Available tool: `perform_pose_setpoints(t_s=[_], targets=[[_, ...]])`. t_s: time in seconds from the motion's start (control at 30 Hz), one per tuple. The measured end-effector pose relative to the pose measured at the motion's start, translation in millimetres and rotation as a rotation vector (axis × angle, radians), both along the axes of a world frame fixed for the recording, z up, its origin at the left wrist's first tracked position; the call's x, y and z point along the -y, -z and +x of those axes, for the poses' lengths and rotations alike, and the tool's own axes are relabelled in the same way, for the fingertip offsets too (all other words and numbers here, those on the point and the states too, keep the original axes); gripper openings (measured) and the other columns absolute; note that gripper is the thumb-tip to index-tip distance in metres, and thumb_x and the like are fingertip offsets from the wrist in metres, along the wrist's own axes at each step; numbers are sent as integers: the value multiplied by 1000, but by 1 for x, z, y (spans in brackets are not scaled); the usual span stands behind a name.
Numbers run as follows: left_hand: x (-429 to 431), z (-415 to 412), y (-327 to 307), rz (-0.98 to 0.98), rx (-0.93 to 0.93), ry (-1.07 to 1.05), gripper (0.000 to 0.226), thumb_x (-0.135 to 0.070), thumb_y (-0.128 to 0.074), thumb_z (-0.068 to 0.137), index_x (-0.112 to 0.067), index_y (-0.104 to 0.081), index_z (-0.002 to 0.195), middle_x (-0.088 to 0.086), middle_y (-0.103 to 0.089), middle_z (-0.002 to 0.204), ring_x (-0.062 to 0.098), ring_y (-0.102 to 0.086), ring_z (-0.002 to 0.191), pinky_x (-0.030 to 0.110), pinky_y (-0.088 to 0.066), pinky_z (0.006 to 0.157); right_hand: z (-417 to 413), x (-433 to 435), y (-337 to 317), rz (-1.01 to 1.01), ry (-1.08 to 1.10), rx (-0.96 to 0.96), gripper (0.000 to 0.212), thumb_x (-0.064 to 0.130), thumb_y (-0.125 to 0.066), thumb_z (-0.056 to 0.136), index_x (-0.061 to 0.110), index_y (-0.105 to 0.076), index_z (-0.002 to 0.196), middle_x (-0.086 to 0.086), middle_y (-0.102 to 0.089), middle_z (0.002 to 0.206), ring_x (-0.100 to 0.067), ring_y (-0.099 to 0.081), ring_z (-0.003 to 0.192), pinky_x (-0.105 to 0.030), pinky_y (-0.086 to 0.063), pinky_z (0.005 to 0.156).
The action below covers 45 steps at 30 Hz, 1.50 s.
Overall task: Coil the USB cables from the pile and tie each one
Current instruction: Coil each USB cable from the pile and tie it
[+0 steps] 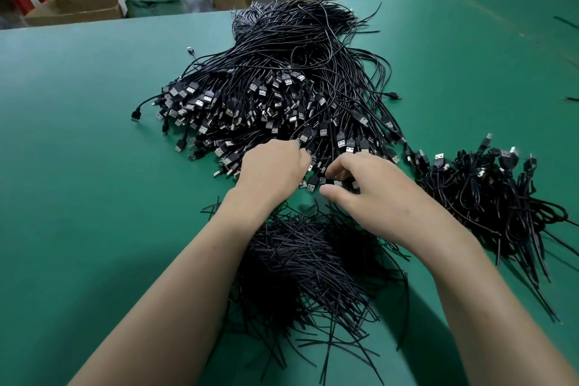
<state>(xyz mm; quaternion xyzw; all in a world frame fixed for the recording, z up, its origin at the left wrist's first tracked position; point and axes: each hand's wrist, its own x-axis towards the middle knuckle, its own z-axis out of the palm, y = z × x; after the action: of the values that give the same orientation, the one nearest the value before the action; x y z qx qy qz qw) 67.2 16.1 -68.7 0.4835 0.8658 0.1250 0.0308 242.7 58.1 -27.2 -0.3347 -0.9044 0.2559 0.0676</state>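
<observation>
left hand (272, 170) sunk in cable pile (282, 88), right hand (372, 194) grip unclear

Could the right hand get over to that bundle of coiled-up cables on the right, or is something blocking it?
Probably yes. The right hand sits at the near edge of the big pile, and the coiled cables lie beside it to the right on the green table, with nothing standing between them.

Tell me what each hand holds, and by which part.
Left hand: fingers buried among plug ends of the pile; grip cannot be told. Right hand: thumb and fingers apart, nothing held.
</observation>
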Motion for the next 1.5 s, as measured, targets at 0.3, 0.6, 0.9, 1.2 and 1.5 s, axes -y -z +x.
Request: perform_pose_setpoints(t_s=[0.3,0.6,0.9,1.2,1.5], targets=[[61,28,-73,212,732,469,42,-28,-48,108,-13,-59,70,-10,-48,56,9,-40,52,22,-36,51,-1,-5,-1,-872,2,-356,95,84,-12,87,17,-74,112,-2,-76,103,-16,-68,104,-40,-50,95],[82,33,-62,-234,431,417,29,-48,-63,97,-26,-76,85,-1,-61,59,11,-64,57,30,-52,65,-12,7,-15,-1703,413,-1086,33,30,-40,108,8,-65,106,6,-43,57,-10,-45,49,-23,-43,44],[76,23,-57,514,171,546,66,6,-58,95,-12,-41,156,0,-45,157,12,-36,149,32,-26,124,0,18,-35,-1580,-19,-794,37,37,-43,105,19,-55,75,11,-19,55,-6,-15,47,-20,-12,41],[90,4,-75,647,89,544,17,-10,-66,97,-17,-80,103,-18,-67,91,-1,-63,87,17,-46,82,3,27,-31,-1261,-401,-441,47,38,-41,106,21,-50,62,6,-27,53,-14,-17,50,-31,-11,47],[86,21,-63,543,415,567,31,-14,-57,103,-24,-66,131,-20,-62,81,4,-56,72,22,-46,67,9,15,-39,-1655,-562,-828,36,31,-38,102,17,-57,75,9,-20,55,-8,-16,49,-21,-11,42]])
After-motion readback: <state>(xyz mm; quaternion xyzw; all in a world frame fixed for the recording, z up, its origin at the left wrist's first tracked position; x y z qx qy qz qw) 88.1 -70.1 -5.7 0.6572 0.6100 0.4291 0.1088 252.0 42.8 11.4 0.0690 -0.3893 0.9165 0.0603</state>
